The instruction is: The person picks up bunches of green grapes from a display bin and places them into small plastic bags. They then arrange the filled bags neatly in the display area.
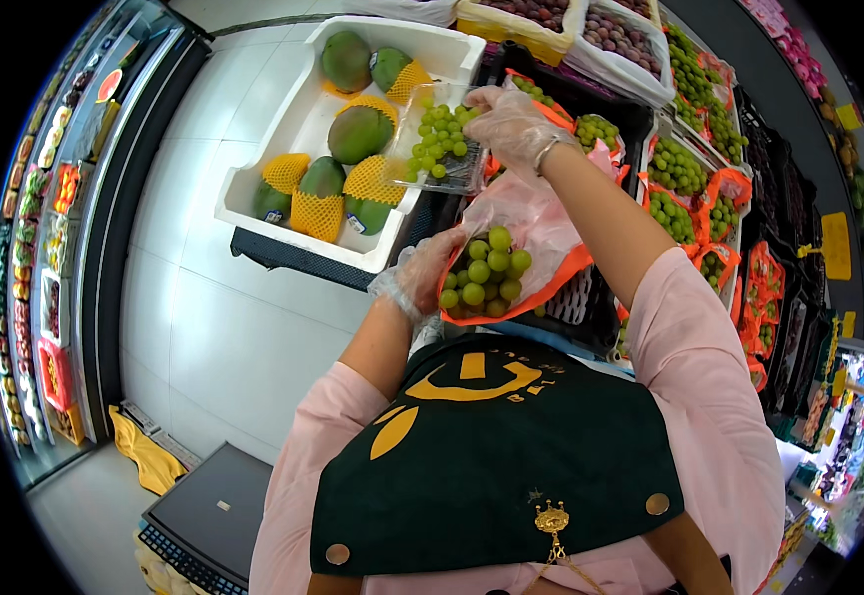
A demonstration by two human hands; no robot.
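Note:
Both my hands wear clear plastic gloves. My left hand (432,274) grips the edge of an orange-rimmed plastic bag (543,216), with a bunch of green grapes (493,271) showing at its near end. Beyond it, my right hand (510,125) reaches over a clear plastic punnet (469,175) that holds loose green grapes (439,141). Its fingertips are at the grapes by the punnet's right side; whether they pinch one is hidden. The punnet rests at the right edge of a white foam box (283,119) of mangoes (360,134), several in yellow foam nets.
Black crates (588,327) with bagged grapes stand under and right of my hands. Boxes of plums (618,37) sit at the back, with more bagged green grapes (674,167) to the right. A glass-fronted display fridge (67,223) lines the left. A grey scale-like lid (216,506) lies low left.

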